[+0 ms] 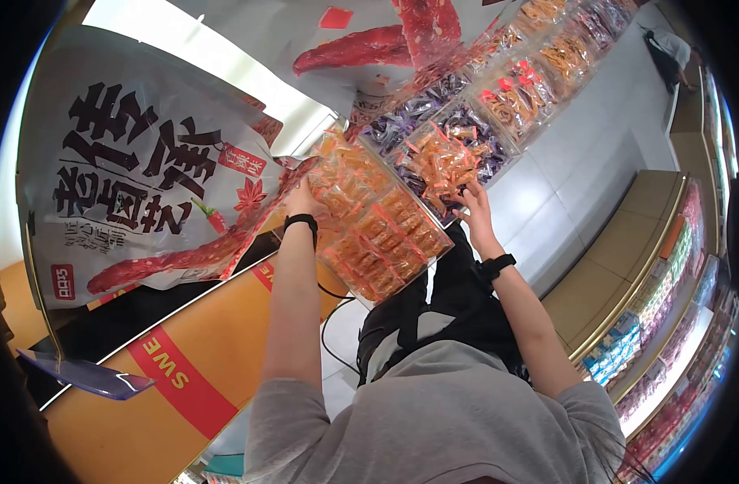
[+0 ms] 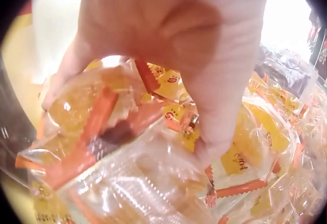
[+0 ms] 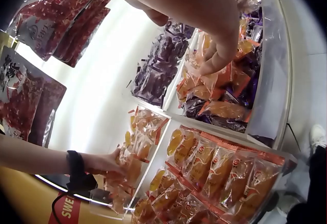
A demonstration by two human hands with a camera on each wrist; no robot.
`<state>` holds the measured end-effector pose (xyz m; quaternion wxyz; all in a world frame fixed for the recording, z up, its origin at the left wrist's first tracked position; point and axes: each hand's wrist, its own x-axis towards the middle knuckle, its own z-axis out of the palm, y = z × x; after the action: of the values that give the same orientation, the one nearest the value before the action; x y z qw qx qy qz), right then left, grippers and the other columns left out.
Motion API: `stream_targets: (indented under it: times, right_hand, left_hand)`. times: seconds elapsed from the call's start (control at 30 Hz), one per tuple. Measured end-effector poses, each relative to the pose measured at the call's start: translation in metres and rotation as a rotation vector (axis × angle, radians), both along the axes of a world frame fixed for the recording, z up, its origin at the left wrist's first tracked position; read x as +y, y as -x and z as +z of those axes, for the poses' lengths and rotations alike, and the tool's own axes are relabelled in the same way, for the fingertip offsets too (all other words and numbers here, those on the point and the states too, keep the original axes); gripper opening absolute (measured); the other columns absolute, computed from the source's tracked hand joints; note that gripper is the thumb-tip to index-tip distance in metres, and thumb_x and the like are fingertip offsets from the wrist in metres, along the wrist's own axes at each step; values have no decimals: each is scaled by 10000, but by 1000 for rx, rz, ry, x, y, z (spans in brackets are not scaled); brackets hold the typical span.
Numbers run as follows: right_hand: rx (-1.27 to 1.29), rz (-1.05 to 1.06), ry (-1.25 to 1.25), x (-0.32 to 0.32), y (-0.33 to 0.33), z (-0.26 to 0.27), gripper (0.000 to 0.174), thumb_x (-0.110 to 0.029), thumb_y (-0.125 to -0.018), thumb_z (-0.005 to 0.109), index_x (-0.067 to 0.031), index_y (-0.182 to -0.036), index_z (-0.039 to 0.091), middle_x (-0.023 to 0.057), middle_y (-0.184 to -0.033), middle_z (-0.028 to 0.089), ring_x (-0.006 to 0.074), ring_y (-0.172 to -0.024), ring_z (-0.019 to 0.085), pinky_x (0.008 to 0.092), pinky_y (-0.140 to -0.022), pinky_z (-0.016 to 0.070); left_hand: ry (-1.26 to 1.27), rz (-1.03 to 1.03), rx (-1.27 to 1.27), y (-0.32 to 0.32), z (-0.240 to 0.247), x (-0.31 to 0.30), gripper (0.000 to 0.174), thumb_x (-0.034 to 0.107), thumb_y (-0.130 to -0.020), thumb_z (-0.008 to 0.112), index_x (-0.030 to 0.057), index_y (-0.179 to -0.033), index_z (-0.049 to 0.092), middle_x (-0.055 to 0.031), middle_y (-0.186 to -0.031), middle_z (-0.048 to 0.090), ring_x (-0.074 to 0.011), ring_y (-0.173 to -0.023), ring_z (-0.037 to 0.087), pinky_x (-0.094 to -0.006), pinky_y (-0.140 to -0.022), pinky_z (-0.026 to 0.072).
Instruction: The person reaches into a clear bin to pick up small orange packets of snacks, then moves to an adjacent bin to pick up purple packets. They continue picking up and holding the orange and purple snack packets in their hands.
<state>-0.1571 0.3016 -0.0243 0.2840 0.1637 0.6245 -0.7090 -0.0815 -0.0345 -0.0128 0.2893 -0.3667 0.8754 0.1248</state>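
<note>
My left hand [image 1: 303, 202] is down in a clear bin of yellow-orange wrapped snack packets. In the left wrist view its thumb and fingers curl round clear snack packets [image 2: 117, 127] with orange seams. My right hand [image 1: 480, 214] is at the adjoining bin, where a heap of orange snack packets [image 1: 442, 161] lies over purple-wrapped ones [image 1: 493, 165]. The right wrist view shows its fingers bent onto an orange packet [image 3: 214, 78] at the top of that heap, pinching it. Rows of flat orange packets [image 1: 385, 246] stand in the nearer compartment.
A large printed snack bag [image 1: 143, 185] looms at the left above an orange counter [image 1: 196, 355]. More clear bins with wrapped snacks [image 1: 567, 52] run off to the upper right. Stocked shelves [image 1: 668, 331] line the right side beyond the grey floor [image 1: 547, 194].
</note>
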Motion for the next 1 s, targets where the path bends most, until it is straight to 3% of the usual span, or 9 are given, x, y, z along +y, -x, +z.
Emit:
stream_targets:
  times: [0.13,0.2,0.33,0.37,0.43,0.6,0.73,0.8,1.0]
  right_hand:
    - [-11,-51,11,3,1,0,445,-233,-860,465,-87,-1245,296,88,-1257,323,171,-991,470,300,-725,416]
    - [-9,-57,18,5,0,-5,437,-233,-854,473,-89,-1233,312,83,-1241,337,173,-993,468,294,-717,418]
    - [-12,-47,9,6,0,-10,435,-234,-844,486,-92,-1224,328,80,-1233,349,173,-990,467,290,-716,417]
    - [-12,-22,-8,7,-1,-10,426,-238,-859,453,-95,-1234,309,81,-1254,331,189,-1020,445,336,-761,405]
    - [-25,-42,-8,7,-2,-10,421,-232,-852,469,-92,-1222,326,81,-1238,349,179,-996,459,315,-739,411]
    - [-46,-71,6,11,2,-14,396,-221,-846,486,-87,-1196,361,79,-1184,395,161,-944,484,288,-708,419]
    - [-53,-72,-5,12,2,-14,362,-214,-847,484,-84,-1172,391,67,-1126,425,144,-904,493,268,-688,420]
    - [-54,-70,-8,13,3,-15,353,-212,-848,483,-82,-1165,399,63,-1108,433,139,-893,495,262,-683,421]
    - [-38,-47,23,13,5,-13,322,-216,-850,479,-70,-1131,423,49,-1068,449,130,-880,501,258,-676,419]
  left_hand:
    - [8,77,-98,6,5,8,987,246,-432,775,224,-1273,258,-169,-1299,238,-459,-1078,366,-511,-870,359]
    - [57,63,-24,2,-6,7,932,232,-457,769,237,-1258,293,-140,-1295,259,-427,-1084,379,-496,-845,387]
    - [157,-30,4,-3,-18,7,866,225,-507,748,232,-1253,309,-138,-1281,286,-404,-1068,407,-465,-825,411]
    - [157,-12,30,-4,-18,7,834,228,-538,729,232,-1256,306,-149,-1262,310,-398,-1050,426,-452,-826,412]
    - [154,3,53,-8,-16,11,802,231,-570,711,233,-1260,303,-159,-1242,333,-391,-1033,445,-440,-827,413]
    - [202,-124,203,-19,-19,-1,626,224,-639,653,141,-1196,382,-178,-1119,438,-344,-973,492,-403,-795,426]
    - [144,-41,283,-23,-13,-5,562,183,-633,667,124,-1144,439,-176,-1073,476,-371,-961,482,-410,-788,423]
    - [142,-144,472,-25,-5,-7,514,148,-635,652,87,-1112,467,-188,-1069,471,-364,-945,489,-410,-780,419]
    - [100,-108,485,-36,21,3,430,69,-621,635,43,-1024,485,-193,-982,484,-358,-900,488,-404,-744,421]
